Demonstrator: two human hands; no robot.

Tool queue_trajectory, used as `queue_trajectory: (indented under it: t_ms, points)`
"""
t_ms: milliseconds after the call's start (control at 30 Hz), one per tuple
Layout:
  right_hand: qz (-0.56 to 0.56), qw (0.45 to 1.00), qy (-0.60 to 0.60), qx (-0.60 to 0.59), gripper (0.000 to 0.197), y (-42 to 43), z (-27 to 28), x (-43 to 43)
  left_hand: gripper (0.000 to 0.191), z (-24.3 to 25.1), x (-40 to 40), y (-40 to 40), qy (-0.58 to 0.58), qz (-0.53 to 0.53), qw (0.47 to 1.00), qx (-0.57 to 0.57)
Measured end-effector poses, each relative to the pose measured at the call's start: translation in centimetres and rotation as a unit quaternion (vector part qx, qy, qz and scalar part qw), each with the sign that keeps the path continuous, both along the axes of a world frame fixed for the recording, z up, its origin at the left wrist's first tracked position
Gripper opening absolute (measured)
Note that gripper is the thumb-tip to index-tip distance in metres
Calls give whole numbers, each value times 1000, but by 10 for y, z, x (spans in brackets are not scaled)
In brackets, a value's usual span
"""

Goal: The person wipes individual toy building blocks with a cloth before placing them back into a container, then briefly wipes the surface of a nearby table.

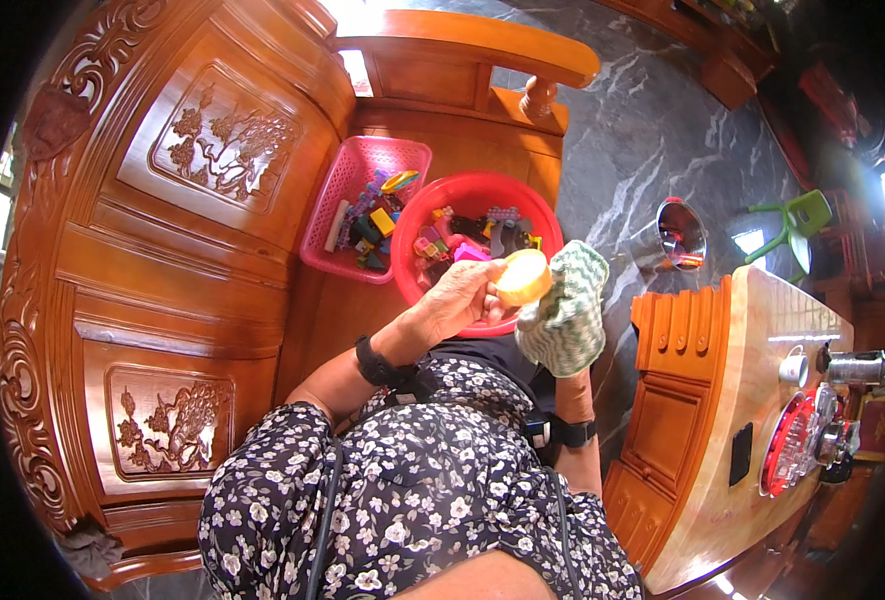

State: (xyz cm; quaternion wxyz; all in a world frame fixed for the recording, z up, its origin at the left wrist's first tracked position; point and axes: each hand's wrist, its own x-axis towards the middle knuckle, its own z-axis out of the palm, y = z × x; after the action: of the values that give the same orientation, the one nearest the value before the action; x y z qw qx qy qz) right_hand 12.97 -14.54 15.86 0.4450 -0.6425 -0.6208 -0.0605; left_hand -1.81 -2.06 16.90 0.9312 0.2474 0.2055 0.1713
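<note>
Above the near rim of a red plastic basin (480,184), my left hand (461,296) grips a round yellow toy piece (523,277), its top washed out by glare. A green-and-white striped cloth (566,315) covers my right hand (562,322); its fingers are hidden, and the cloth is beside the yellow piece. Mixed plastic toys and blocks (502,225) lie in the basin. Left of it, a pink perforated basket (322,217) holds more toys, among them a yellow block (382,222) and a yellow ring-shaped toy (399,181).
The basin and basket stand on a carved wooden bench (442,135). At the right, a marble-topped cabinet (712,480) bears a phone (741,454), a white mug (793,369) and a red tray of glasses (780,450). A metal bin (682,234) and green chair (806,217) stand on the floor.
</note>
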Motion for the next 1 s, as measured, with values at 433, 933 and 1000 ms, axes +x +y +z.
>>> queue_trajectory:
  t_ms: [433,933,1000]
  points:
    - [-141,987,-71,37,57,-16,-52,4,32,5,15,-30,115,41,879,461]
    - [60,864,499,-37,36,-12,-26,0,30,-2,6,-33,170,-41,936,306]
    - [97,748,655,-58,36,-14,-33,-1,31,-3,5,-29,152,-34,948,277]
